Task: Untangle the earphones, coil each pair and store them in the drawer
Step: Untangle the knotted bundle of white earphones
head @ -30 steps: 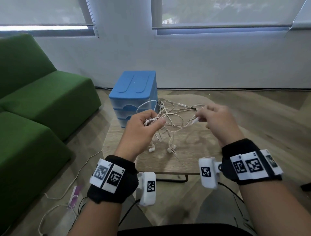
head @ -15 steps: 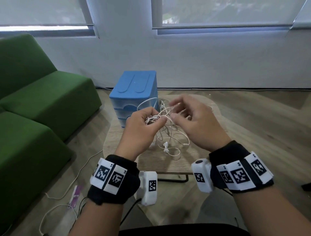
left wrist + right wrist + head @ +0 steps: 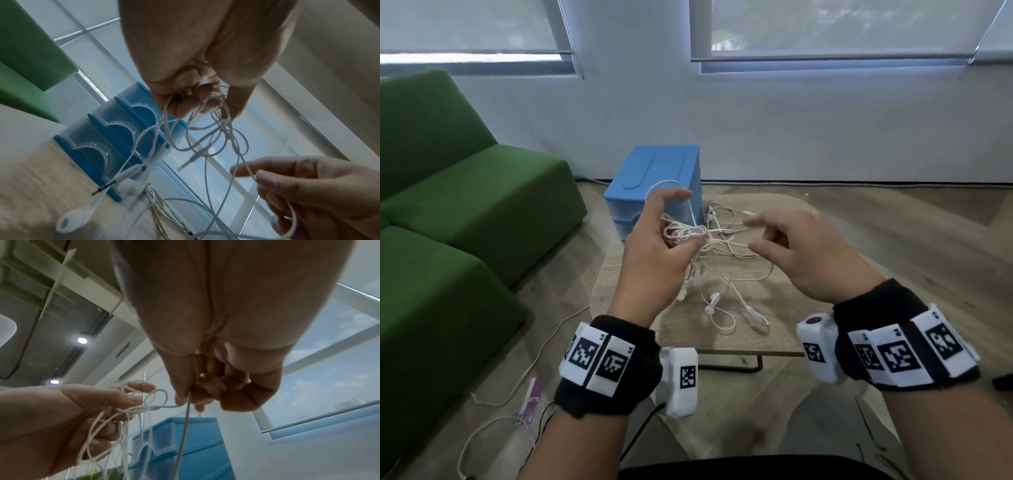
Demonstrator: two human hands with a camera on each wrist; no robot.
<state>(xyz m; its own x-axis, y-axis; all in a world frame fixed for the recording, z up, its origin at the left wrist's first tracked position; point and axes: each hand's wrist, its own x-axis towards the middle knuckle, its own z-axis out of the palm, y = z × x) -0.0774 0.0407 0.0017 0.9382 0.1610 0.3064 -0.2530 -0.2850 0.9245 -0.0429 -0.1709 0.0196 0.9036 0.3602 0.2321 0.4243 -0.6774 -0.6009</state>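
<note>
A tangle of white earphone cords (image 3: 688, 236) hangs from my left hand (image 3: 654, 240), which grips the bunch with the thumb and curled fingers while the index finger sticks out. The left wrist view shows these cords (image 3: 216, 142) trailing from that hand (image 3: 195, 100) down to the table. My right hand (image 3: 774, 236) hovers just to the right with its fingers curled. One strand runs between this hand's (image 3: 287, 181) thumb and forefinger. Earbuds (image 3: 712, 301) and loose loops lie on the wooden table (image 3: 774, 339). The blue drawer unit (image 3: 654, 178) stands behind, its drawers closed.
A green sofa (image 3: 465, 222) fills the left side. White cables and a purple item (image 3: 530, 401) lie on the floor beside the table. The wall with windows stands behind the drawer unit.
My right hand came in from the right to the tangle and has now drawn slightly back. The left index finger has lifted out. The hanging earbuds have sunk onto the table.
</note>
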